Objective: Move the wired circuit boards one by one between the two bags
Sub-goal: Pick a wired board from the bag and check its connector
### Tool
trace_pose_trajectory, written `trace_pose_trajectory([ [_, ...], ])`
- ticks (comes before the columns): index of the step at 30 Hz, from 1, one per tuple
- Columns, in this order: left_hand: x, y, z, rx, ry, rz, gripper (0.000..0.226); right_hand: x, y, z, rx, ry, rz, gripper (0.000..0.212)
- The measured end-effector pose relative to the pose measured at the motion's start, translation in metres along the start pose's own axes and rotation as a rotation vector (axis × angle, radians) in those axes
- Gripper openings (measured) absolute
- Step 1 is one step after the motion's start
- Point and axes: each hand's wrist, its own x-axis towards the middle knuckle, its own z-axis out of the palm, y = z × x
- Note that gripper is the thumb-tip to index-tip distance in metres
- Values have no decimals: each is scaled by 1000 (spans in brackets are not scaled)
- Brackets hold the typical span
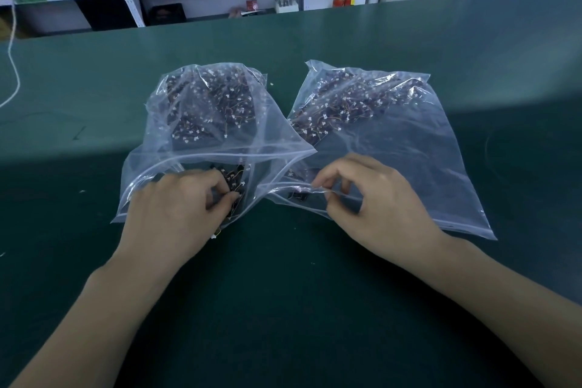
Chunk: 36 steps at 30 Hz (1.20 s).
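Note:
Two clear zip bags lie side by side on the green table, mouths toward me. The left bag (176, 123) and the right bag (419, 148) each hold several small dark circuit boards with thin wires and white connectors. My left hand (176, 211) is at the left bag's mouth, fingers curled around a wired circuit board (234, 183) there. My right hand (374, 198) pinches the upper lip of the right bag's mouth (318, 190) between thumb and fingers. Another dark board (297, 195) lies just inside that mouth.
The green table (299, 293) stretches wide on all sides of the bags. A white cord (14, 72) hangs at the far left. Shelving with boxes, tools and blue bins stands behind the table's far edge.

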Motion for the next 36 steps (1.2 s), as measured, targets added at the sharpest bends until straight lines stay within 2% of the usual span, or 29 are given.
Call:
trace_pose_trajectory([
  [10, -1, 8, 5, -59, 29, -4, 9, -1, -2, 0, -18, -21, 10, 27],
  [16, -2, 11, 8, -131, 184, 44, 17, -1, -6, -1, -44, -35, -4, 24],
  [21, -4, 14, 10, -220, 337, 225, 7, -1, -6, 0, -53, -22, -39, 23],
  [26, -9, 27, 7, -355, 405, 424, 8, -1, -7, 2, 228, 6, -12, 9],
  [31, -11, 44, 6, -341, 332, 547, 8, -1, -13, 2, 531, -105, 172, 40],
  [36, -13, 49, 9, -363, 303, 593, 11, -1, -17, 0, 570, -171, 186, 33],
])
